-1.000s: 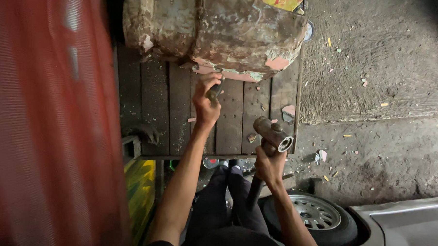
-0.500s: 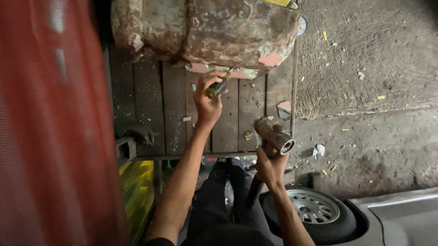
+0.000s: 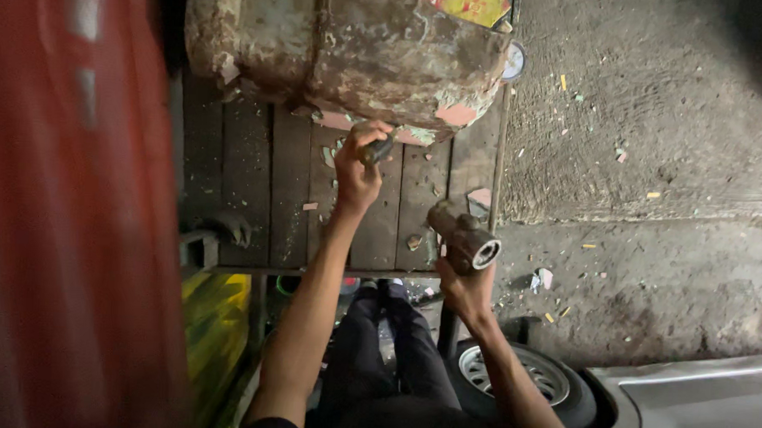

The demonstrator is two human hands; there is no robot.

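**Two hands at the rusty tank, a tool in one and a steel cylinder in the other**

From my feed, the far left is a blurred red panel, smooth and out of focus. Next comes the dark plank surface, its boards worn and littered with paint flakes. At its far end sits a big rusted metal tank, rounded, its paint peeling in pale and pink patches.

My left hand is curled tight around a dark tool handle just under the tank's lower edge; the handle slants up to the right, its tip against the flaking rim. Compared with a second ago this hand sits a little closer to the tank.

To the right, my right hand grips a short, heavy metal cylinder from below, fingers wrapped round its lower part. It is rough and brown with rust, with a brighter ring at its open end. Its long axis runs from upper left to lower right, the open end towards the gritty concrete floor. It has hardly moved.

Below are a car wheel and a grey body panel.
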